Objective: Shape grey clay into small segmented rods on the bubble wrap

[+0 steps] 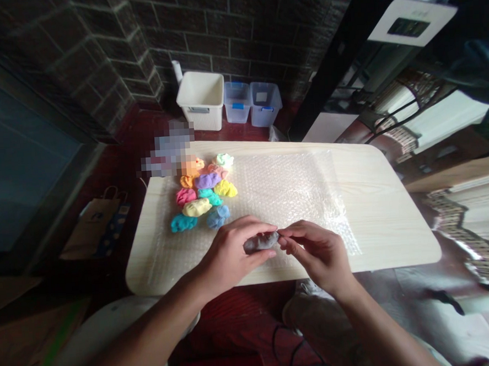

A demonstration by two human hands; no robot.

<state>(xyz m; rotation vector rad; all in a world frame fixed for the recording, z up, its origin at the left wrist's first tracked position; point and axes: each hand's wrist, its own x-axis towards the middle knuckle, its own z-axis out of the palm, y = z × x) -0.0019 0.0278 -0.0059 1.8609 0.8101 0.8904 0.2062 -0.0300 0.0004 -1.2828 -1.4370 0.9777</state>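
Observation:
A grey lump of modelling clay (261, 242) is gripped in my left hand (234, 247), between the thumb below and the fingers above. My right hand (317, 250) is closed in a pinch at the lump's right end, its thumb and fingertips on a small bit of the grey clay. Both hands are over the front of the bubble wrap (286, 186). Just beyond my left hand lies a blue clay lump (218, 216). Several more lumps sit close together there, among them a teal one (184, 222), a purple one (207, 180) and a yellow one (225, 188).
The bubble wrap covers much of a pale wooden table (378, 197). On the floor behind stand a white bin (202, 103) and two clear plastic boxes (237, 103). A paper bag (95, 222) is at the left. A blurred patch (168, 149) hides the table's far left corner.

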